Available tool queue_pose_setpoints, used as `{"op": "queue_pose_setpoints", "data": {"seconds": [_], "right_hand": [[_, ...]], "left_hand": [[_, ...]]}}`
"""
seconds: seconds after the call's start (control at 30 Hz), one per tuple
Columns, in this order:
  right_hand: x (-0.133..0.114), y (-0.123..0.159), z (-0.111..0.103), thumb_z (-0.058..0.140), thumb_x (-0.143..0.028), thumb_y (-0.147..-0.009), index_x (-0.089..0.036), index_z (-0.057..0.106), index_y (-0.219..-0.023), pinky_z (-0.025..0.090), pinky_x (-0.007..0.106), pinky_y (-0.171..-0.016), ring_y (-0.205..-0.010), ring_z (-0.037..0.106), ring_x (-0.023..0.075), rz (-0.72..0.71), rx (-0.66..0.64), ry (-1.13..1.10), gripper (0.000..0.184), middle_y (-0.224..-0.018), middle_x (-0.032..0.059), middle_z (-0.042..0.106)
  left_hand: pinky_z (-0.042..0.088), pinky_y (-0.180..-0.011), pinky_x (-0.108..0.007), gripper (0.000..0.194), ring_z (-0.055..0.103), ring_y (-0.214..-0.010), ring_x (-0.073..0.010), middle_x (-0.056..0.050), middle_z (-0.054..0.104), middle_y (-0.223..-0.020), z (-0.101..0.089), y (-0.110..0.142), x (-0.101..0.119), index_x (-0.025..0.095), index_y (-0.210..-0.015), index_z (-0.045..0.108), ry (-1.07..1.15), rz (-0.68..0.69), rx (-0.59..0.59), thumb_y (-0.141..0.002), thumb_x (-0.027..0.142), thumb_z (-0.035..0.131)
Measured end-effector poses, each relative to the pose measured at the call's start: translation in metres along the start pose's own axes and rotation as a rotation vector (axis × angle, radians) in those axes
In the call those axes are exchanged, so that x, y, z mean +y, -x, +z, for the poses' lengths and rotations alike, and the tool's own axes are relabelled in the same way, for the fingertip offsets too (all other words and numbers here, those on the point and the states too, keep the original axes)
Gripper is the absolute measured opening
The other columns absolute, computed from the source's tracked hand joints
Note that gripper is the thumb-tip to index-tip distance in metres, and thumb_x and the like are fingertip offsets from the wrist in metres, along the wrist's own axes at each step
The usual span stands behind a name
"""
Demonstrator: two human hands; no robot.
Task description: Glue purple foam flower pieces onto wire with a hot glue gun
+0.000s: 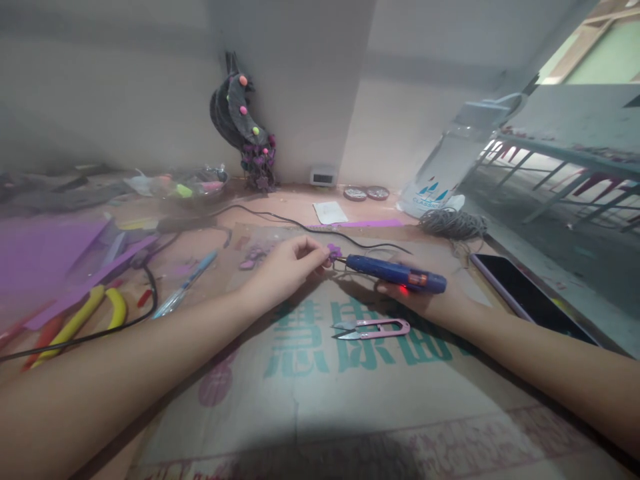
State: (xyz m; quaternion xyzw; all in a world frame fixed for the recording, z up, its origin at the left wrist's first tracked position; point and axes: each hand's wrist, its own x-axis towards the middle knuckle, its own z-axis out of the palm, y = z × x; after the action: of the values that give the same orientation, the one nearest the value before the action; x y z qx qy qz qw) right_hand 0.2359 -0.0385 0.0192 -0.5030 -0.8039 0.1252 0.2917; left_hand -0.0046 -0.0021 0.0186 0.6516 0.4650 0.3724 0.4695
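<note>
Between the thumb and fingers of my left hand [293, 262] is a small purple flower [335, 251]. My right hand [425, 297] is wrapped round a blue hot glue gun [385, 269], with a red light lit on its underside. The gun's metal nozzle points left and meets the flower or comes very near it; I cannot tell which. Below the hands, pink-handled thread snips [373, 328] lie on the printed cardboard [320, 413]. Several small purple pieces [254, 257] rest just left of my left hand.
At left lie purple sheets [45, 257], pliers with yellow handles [75, 323] and a blue pen [193, 277]. A black cable [280, 217] crosses behind my hands. A phone [530, 293], grey cord [453, 223] and a water jug [450, 160] stand right. A decorated grey crescent [240, 113] hangs behind.
</note>
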Motion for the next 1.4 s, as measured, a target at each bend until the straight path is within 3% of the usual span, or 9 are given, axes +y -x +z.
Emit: {"op": "queue_pose_setpoints", "data": {"seconds": [0.47, 0.97, 1.4], "right_hand": [[0.0021, 0.0009, -0.0001, 0.064, -0.037, -0.082, -0.022, 0.059, -0.077, 0.044, 0.028, -0.055, -0.061, 0.058, 0.0157, -0.008, -0.003, 0.031, 0.016, -0.068, -0.0001, 0.063], [0.0042, 0.0005, 0.0017, 0.064, -0.041, -0.081, -0.022, 0.06, -0.077, 0.046, 0.029, -0.054, -0.062, 0.06, 0.017, 0.003, 0.01, -0.002, 0.019, -0.071, 0.0013, 0.066], [0.0045, 0.0013, 0.0017, 0.065, -0.038, -0.08, -0.022, 0.06, -0.078, 0.048, 0.03, -0.058, -0.064, 0.061, 0.0177, 0.035, -0.014, -0.012, 0.017, -0.072, 0.0017, 0.066]], "left_hand": [[0.03, -0.046, -0.019, 0.024, 0.046, -0.05, -0.0076, 0.002, 0.058, -0.064, -0.0001, 0.0015, 0.0012, 0.017, -0.077, 0.058, 0.012, -0.016, -0.017, -0.084, 0.04, 0.058], [0.033, -0.045, -0.019, 0.024, 0.042, -0.043, -0.0057, 0.003, 0.059, -0.063, -0.0004, 0.0015, -0.0009, 0.018, -0.08, 0.058, 0.029, -0.05, -0.02, -0.084, 0.042, 0.059], [0.027, -0.04, -0.017, 0.017, 0.038, -0.038, -0.0039, 0.004, 0.057, -0.06, 0.001, 0.0029, 0.008, 0.017, -0.079, 0.058, 0.031, -0.087, -0.006, -0.087, 0.032, 0.058]]}}
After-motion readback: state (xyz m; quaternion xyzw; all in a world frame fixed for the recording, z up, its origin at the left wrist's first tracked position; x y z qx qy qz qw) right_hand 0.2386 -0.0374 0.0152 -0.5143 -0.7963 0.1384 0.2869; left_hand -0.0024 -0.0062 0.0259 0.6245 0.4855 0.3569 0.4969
